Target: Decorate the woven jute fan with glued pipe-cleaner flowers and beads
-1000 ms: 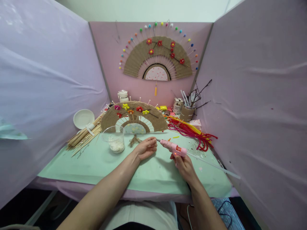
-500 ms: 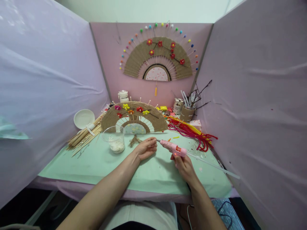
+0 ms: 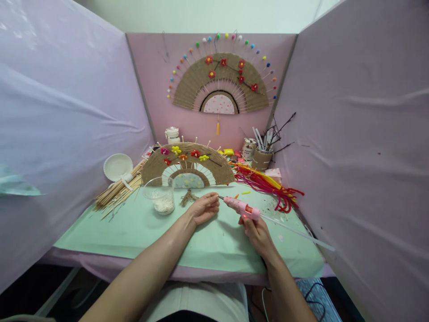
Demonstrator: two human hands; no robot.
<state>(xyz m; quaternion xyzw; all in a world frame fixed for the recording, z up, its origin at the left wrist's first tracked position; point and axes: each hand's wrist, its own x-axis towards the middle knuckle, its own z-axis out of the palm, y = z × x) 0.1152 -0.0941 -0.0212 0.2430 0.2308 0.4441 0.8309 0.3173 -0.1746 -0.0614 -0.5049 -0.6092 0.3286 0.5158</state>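
My right hand (image 3: 255, 230) is wrapped round the handle of a pink hot glue gun (image 3: 241, 207), with a long clear glue stick (image 3: 298, 231) sticking out of its back end. The gun's metal nozzle points left and meets the fingertips of my left hand (image 3: 205, 209). Those fingers are curled in a pinch; whatever they hold is too small to make out. Just behind them stands a twine-covered fan (image 3: 150, 167) with red, yellow, orange and pink flowers. A small twine tassel (image 3: 187, 197) lies in front of the fan.
Left of my hands is a clear plastic cup (image 3: 163, 201) with white bits inside. Bamboo sticks (image 3: 119, 190) and a white dish (image 3: 118, 167) lie further left. Red and yellow pipe cleaners (image 3: 268, 185) spread at right, before a pot (image 3: 262, 158) of twigs. A larger fan (image 3: 187, 89) hangs behind.
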